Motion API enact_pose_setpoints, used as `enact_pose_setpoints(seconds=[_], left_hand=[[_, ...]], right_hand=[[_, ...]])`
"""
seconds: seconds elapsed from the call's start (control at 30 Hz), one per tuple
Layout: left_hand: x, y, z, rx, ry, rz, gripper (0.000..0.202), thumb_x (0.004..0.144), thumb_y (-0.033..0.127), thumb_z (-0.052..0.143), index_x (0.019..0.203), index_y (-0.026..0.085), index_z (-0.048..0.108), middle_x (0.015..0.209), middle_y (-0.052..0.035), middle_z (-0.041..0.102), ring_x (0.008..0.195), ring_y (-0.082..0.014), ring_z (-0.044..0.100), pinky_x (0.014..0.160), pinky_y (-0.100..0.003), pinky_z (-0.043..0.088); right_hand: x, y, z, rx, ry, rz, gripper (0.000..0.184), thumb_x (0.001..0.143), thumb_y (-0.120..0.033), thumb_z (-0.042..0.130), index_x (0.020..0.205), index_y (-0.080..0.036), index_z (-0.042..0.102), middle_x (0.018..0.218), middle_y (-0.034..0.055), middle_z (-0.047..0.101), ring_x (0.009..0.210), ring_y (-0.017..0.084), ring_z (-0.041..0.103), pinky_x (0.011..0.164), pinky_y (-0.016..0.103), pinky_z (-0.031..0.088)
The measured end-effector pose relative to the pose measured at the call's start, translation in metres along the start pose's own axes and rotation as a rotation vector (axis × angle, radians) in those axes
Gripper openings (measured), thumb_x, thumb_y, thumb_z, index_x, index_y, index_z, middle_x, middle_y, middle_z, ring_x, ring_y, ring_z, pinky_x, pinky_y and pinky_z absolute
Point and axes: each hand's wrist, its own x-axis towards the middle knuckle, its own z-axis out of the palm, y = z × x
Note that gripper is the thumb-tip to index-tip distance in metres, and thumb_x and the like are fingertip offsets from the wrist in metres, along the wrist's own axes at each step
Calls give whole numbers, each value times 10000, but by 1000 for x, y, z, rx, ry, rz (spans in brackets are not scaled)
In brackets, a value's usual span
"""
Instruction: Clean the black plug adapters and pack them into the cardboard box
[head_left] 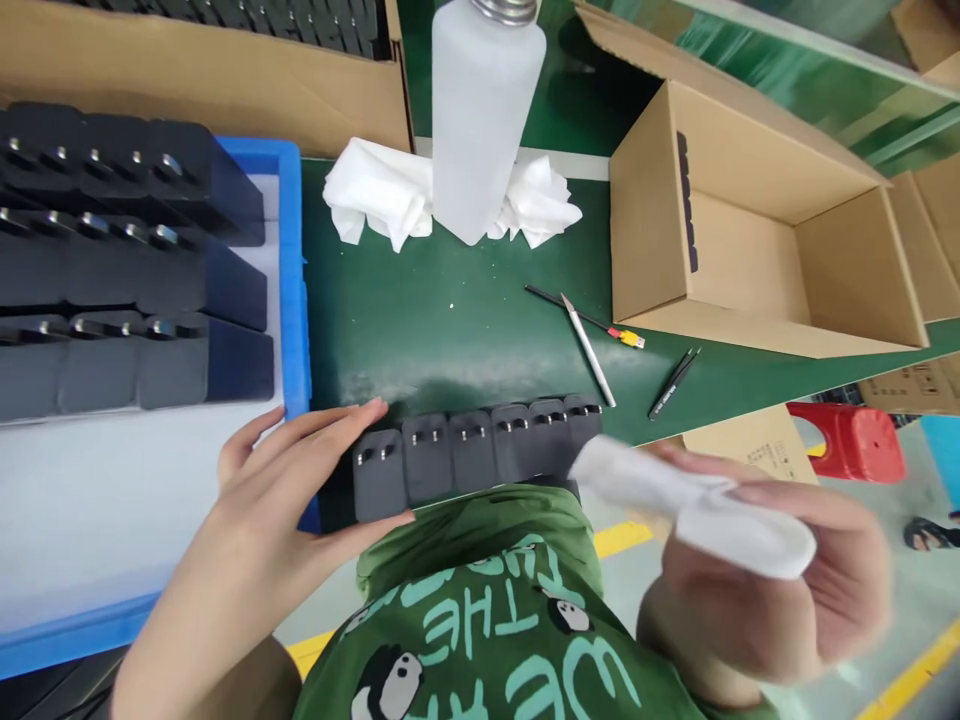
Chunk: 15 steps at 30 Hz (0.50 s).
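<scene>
A row of several black plug-in power adapters [472, 452], metal prongs up, stands along the near edge of the green table. My left hand [277, 500] is at the row's left end, with thumb and fingers stretched apart on either side of the leftmost adapter [379, 485]; whether they touch it I cannot tell. My right hand [787, 570] is closed on a folded white cloth [645, 485], held off the table's near edge. The cloth's loose end points toward the row's right end. Both the cloth and the hand are slightly blurred.
On the left, a blue tray [296, 300] holds rows of black adapters [172, 360]. A white bottle [484, 120] stands among crumpled white cloths [379, 195]. A craft knife [589, 350], a short cable [630, 338], tweezers [675, 382] and an open cardboard box [649, 220] are to the right.
</scene>
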Motion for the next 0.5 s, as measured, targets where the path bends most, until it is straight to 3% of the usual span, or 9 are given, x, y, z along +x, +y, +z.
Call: enact_pose_setpoints(seconds=[0.07,0.1,0.2,0.23,0.33,0.43,0.5], left_hand=[[1,0,0,12,2,1,635,943,595,590,1490,308,445,1276,-96,708,1126,-345,660,1116,-562,348],[1,-1,0,17,-5,3,625,935,605,598,1473,316,465,1253,-90,718,1105,-343,669,1108,-562,354],[2,-1,-2,26,-20,16,581,926,595,620,1430,328,510,1185,-73,743,1055,-333,690,1094,-553,364],[2,-1,-3,26,-24,20,578,926,586,626,1429,326,511,1174,-71,746,1048,-330,693,1093,-549,364],[2,-1,-4,32,-25,18,589,913,587,645,1422,319,519,1179,-74,739,1052,-329,690,1091,-535,361],[2,-1,-3,40,-35,7,580,916,562,652,1425,319,517,1212,-76,727,1073,-327,684,1098,-524,362],[2,-2,-2,42,-46,3,553,933,535,638,1430,330,511,1233,-70,721,1096,-316,681,1110,-512,363]], right_hand=[[-8,23,1,26,252,14,466,903,-90,505,1253,-351,669,1163,11,767,1020,336,768,793,555,678],[-12,33,6,67,253,-16,421,859,-84,587,1191,-318,700,1174,27,768,1033,347,764,792,548,680],[-23,49,29,12,3,-251,433,780,-57,643,1177,-231,660,1120,96,789,1052,332,763,790,488,690],[-25,49,38,-18,-11,-318,407,770,-52,634,1144,-211,651,1076,106,799,1040,314,769,794,462,691],[-28,31,65,-22,8,-463,230,801,-71,591,993,-179,656,990,108,811,1056,244,767,875,388,675],[-29,0,91,78,119,-581,94,830,-89,608,828,-161,669,950,101,812,1102,210,746,971,327,637],[-25,-19,98,186,48,-627,86,846,-113,617,799,-153,677,960,85,810,1059,192,754,1005,289,613]])
